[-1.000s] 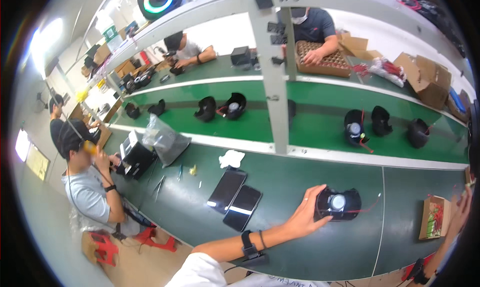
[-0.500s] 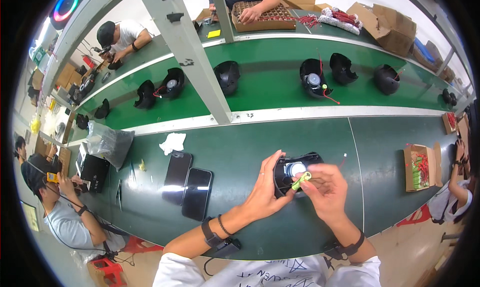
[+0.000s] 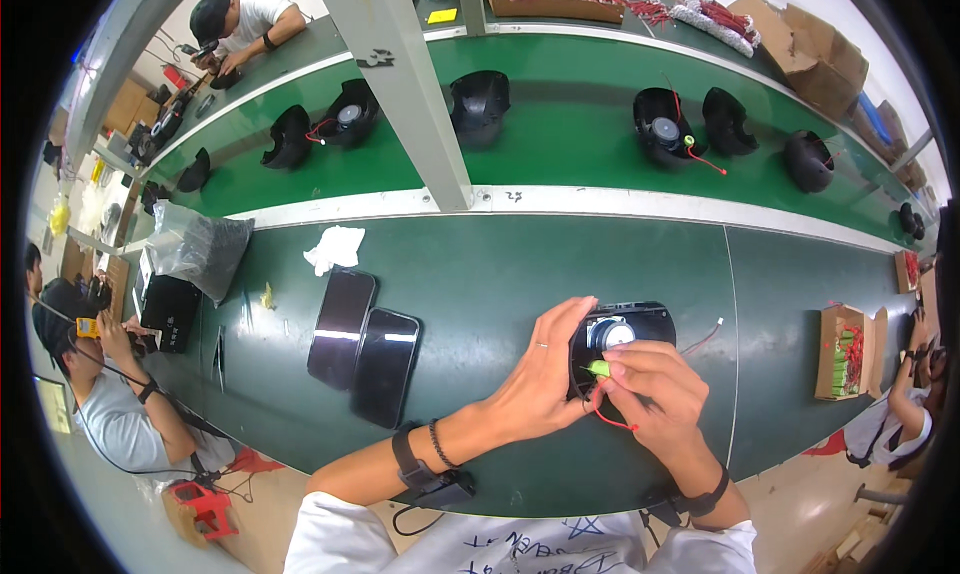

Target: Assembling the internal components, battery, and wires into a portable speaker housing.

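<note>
My left hand [image 3: 540,384] grips the left side of a black rounded plastic shell [image 3: 652,321] just above the worktable. Inside the shell sits a round silver-white speaker [image 3: 612,332]. Between the fingertips of my right hand [image 3: 662,392] is a small green cylindrical battery [image 3: 598,369], held at the shell's near opening. A red wire [image 3: 618,425] loops down below it. Another thin wire, with a white connector [image 3: 719,322] at its end, sticks out to the right of the shell. My right fingers hide part of the shell's inside.
Two dark phones [image 3: 385,367] lie left of my hands, near a crumpled white tissue [image 3: 334,249] and tweezers [image 3: 220,356]. A carton of green batteries [image 3: 832,359] stands right. Several black shells [image 3: 480,106] rest on the green belt beyond a white rail [image 3: 600,202]. Co-workers sit around.
My right hand has brought the battery down and left, against the shell's opening, and tilted it. Its red wire now shows hanging below. The view has shifted slightly.
</note>
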### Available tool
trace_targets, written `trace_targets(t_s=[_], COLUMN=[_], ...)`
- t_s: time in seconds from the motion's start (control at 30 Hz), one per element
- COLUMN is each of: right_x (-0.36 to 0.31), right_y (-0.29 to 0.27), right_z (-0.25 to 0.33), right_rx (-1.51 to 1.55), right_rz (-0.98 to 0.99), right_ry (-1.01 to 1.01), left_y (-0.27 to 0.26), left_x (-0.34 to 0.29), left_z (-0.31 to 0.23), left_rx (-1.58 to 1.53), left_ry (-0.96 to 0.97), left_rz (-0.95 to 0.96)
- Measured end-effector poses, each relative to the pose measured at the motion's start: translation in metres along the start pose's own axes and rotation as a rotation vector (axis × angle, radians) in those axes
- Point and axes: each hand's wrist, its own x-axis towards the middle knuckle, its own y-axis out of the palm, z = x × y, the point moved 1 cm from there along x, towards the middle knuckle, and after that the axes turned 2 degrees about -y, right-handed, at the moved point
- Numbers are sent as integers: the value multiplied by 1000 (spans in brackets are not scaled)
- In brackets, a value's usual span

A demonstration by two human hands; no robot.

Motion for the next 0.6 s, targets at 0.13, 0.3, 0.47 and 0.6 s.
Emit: trace_targets(t_s=[0.13, 0.3, 0.47, 0.6], right_x=[3, -3, 19, 33], right_y=[-2, -10, -26, -33], right_z=[-1, 0, 9, 6], right_rx=[-102, -260, -280, -397], right_rz=[102, 235, 286, 350], right_ry=[-57, -57, -117, 52], left_y=[-4, -8, -20, -18], left_x=[2, 7, 12, 8], left_z=[0, -3, 2, -10], left_rx=[-11, 8, 2, -373], left_ry=[13, 73, 128, -95], left_rz=[11, 44, 156, 201])
